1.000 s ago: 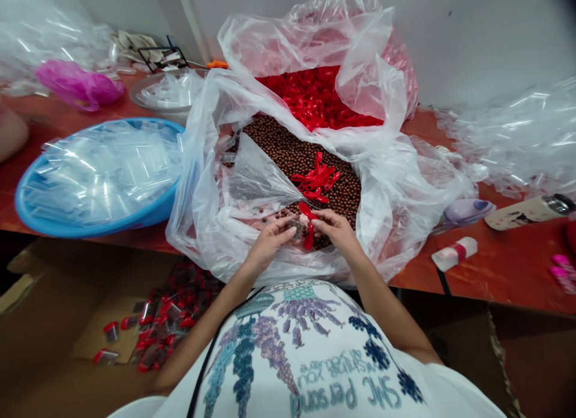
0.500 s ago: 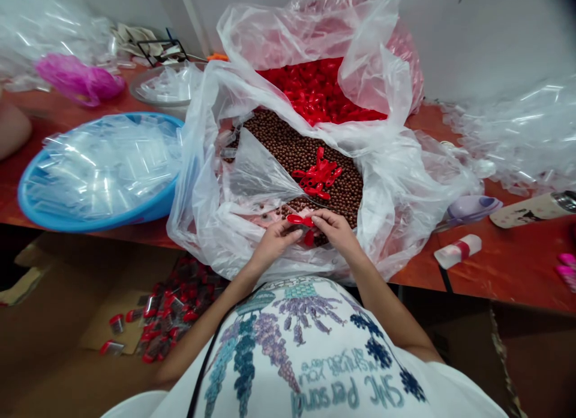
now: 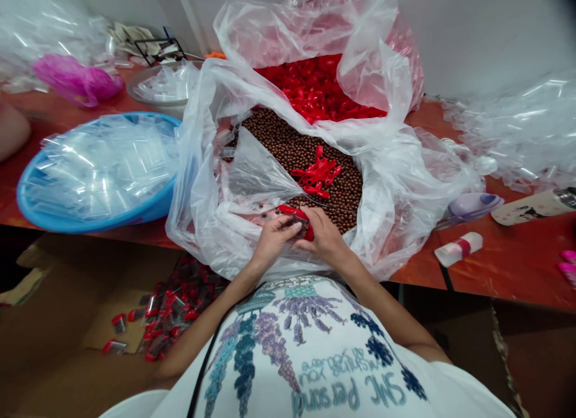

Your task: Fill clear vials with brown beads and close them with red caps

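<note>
My left hand [image 3: 275, 241] and my right hand [image 3: 324, 235] meet over the near edge of a big open plastic bag [image 3: 382, 196]. Between their closed fingers is a small clear container with a red cap [image 3: 292, 212], partly hidden by the fingers. My right hand's fingers are curled over its right side, where more red plastic [image 3: 309, 232] shows. Just beyond lie many round brown balls [image 3: 283, 136], with several loose red caps [image 3: 317, 175] on top. A clear plastic sheet cone [image 3: 256, 172] rests on the balls to the left.
A blue basin [image 3: 27, 205] of clear plastic containers stands at left. Behind, another bag holds red caps [image 3: 310, 85]. Below left, a cardboard box [image 3: 58, 310] holds filled red-capped containers [image 3: 175, 304]. At right are a purple holder [image 3: 474, 205], a white roll [image 3: 459, 249] and a bottle [image 3: 535, 208].
My right hand has turned and closed further over the container, its thumb now below. The red cap has tilted and shifted slightly left. My left hand has stayed nearly in place.
</note>
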### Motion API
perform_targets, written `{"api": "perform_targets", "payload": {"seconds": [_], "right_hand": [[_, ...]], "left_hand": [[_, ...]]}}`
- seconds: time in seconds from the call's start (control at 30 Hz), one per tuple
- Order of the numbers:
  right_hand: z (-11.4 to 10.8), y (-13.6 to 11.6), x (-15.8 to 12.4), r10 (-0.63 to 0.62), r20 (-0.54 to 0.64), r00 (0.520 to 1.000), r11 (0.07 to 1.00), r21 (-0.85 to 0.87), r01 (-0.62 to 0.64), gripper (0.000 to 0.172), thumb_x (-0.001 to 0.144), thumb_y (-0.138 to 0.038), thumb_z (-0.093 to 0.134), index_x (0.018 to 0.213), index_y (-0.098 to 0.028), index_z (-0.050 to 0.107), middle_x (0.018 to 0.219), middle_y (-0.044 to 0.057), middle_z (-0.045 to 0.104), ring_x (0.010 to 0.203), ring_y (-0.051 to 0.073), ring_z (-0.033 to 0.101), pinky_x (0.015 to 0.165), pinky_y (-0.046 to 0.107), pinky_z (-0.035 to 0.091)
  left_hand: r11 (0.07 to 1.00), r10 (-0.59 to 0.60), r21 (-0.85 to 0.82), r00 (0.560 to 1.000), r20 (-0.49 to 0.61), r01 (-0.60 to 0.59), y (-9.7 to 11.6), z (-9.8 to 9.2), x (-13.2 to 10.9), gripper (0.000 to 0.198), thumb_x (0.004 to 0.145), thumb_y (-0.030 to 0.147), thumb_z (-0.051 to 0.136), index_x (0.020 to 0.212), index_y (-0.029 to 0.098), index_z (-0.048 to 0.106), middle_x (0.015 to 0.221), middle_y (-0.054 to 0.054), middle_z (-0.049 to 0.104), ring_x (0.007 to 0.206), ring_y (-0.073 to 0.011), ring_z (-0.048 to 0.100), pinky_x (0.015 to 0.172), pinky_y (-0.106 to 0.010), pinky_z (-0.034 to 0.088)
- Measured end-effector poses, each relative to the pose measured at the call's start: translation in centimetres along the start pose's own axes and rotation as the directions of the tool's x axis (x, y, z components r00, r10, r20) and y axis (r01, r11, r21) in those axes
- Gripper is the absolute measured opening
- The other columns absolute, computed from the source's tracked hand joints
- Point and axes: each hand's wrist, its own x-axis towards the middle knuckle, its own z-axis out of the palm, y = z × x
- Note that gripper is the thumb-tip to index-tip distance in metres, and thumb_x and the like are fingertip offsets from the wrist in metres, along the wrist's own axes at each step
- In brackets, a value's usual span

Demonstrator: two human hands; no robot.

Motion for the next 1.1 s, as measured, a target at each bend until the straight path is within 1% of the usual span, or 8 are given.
{"api": "perform_targets", "payload": {"seconds": [0.07, 0.17, 0.3, 0.47, 0.63, 0.8, 0.9, 1.1], "right_hand": [[0.3, 0.1, 0.0, -0.022, -0.001, 1.0, 0.998, -0.063, 0.022, 0.073, 0.079, -0.037, 0.067, 0.14, -0.013, 0.033, 0.13, 0.019, 0.048, 0.125, 0.029, 0.045, 0.104, 0.046, 0.041], [0.3, 0.2, 0.1, -0.039, -0.018, 0.999, 0.994, -0.098, 0.037, 0.066, 0.08, -0.038, 0.064, 0.136, -0.015, 0.036, 0.125, 0.018, 0.052, 0.12, 0.028, 0.049, 0.101, 0.045, 0.043], [0.1, 0.0, 0.0, -0.053, -0.02, 0.998, 0.993, -0.104, 0.051, 0.062, 0.078, -0.044, 0.063, 0.129, -0.016, 0.044, 0.119, 0.016, 0.057, 0.116, 0.028, 0.053, 0.096, 0.042, 0.046], [0.1, -0.1, -0.3, -0.082, -0.024, 0.996, 0.989, -0.128, 0.078, 0.058, 0.078, -0.045, 0.062, 0.124, -0.014, 0.049, 0.116, 0.017, 0.06, 0.112, 0.028, 0.055, 0.091, 0.04, 0.046], [-0.1, -0.4, -0.3, -0.126, 0.029, 0.992, 0.982, -0.135, 0.128, 0.062, 0.076, -0.048, 0.064, 0.127, -0.017, 0.048, 0.12, 0.015, 0.056, 0.116, 0.029, 0.05, 0.096, 0.043, 0.04], [0.1, -0.3, -0.7, -0.069, -0.064, 0.996, 0.995, -0.083, 0.064, 0.073, 0.075, -0.045, 0.065, 0.134, -0.017, 0.035, 0.125, 0.016, 0.05, 0.121, 0.029, 0.044, 0.099, 0.045, 0.039], [0.1, -0.1, -0.8, -0.064, -0.047, 0.997, 0.994, -0.094, 0.059, 0.078, 0.075, -0.046, 0.065, 0.138, -0.016, 0.029, 0.132, 0.018, 0.046, 0.124, 0.03, 0.042, 0.101, 0.046, 0.037], [-0.1, 0.0, -0.5, -0.122, 0.018, 0.992, 0.982, -0.146, 0.124, 0.069, 0.075, -0.048, 0.063, 0.131, -0.015, 0.042, 0.128, 0.016, 0.053, 0.121, 0.03, 0.045, 0.101, 0.044, 0.034]], "left_hand": [[0.999, -0.014, -0.05, 1.0, -0.015, 0.014, -0.2, 0.2, 0.1, 0.038, 0.063, 0.028, 0.079, 0.098, 0.013, 0.072, 0.09, -0.006, 0.071, 0.08, -0.0178, 0.062, 0.079, -0.031, 0.048], [0.994, -0.022, -0.11, 1.0, -0.017, 0.02, -0.2, 0.4, 0.0, 0.035, 0.063, 0.028, 0.08, 0.094, 0.013, 0.072, 0.089, -0.005, 0.071, 0.08, -0.0167, 0.063, 0.08, -0.029, 0.048], [0.959, -0.108, -0.265, 0.994, -0.014, 0.101, 0.5, 0.9, -0.1, 0.038, 0.075, 0.042, 0.07, 0.098, 0.013, 0.068, 0.09, -0.008, 0.071, 0.079, -0.0171, 0.064, 0.075, -0.029, 0.05], [0.896, -0.193, -0.385, 0.975, 0.113, 0.222, 1.5, 1.2, 0.1, 0.049, 0.087, 0.052, 0.049, 0.118, 0.015, 0.059, 0.099, -0.011, 0.07, 0.086, -0.0193, 0.066, 0.075, -0.031, 0.052], [0.869, -0.247, -0.389, 0.949, 0.193, 0.306, 1.8, 1.7, 0.5, 0.052, 0.087, 0.052, 0.047, 0.124, 0.017, 0.058, 0.104, -0.01, 0.069, 0.083, -0.0209, 0.066, 0.072, -0.033, 0.053], [0.848, -0.29, -0.428, 0.949, 0.121, 0.313, 2.1, 1.8, 0.3, 0.049, 0.083, 0.033, 0.05, 0.13, 0.019, 0.053, 0.094, -0.007, 0.07, 0.073, -0.0176, 0.066, 0.066, -0.03, 0.053], [0.849, -0.295, -0.421, 0.948, 0.122, 0.318, 2.0, 1.7, 0.2, 0.051, 0.08, 0.03, 0.05, 0.129, 0.017, 0.054, 0.084, -0.006, 0.07, 0.066, -0.0165, 0.065, 0.063, -0.03, 0.052], [0.865, -0.309, -0.376, 0.943, 0.127, 0.334, 1.2, 1.9, 0.0, 0.051, 0.079, 0.033, 0.051, 0.126, 0.016, 0.055, 0.065, -0.002, 0.064, 0.056, -0.0149, 0.06, 0.056, -0.027, 0.049]]}}
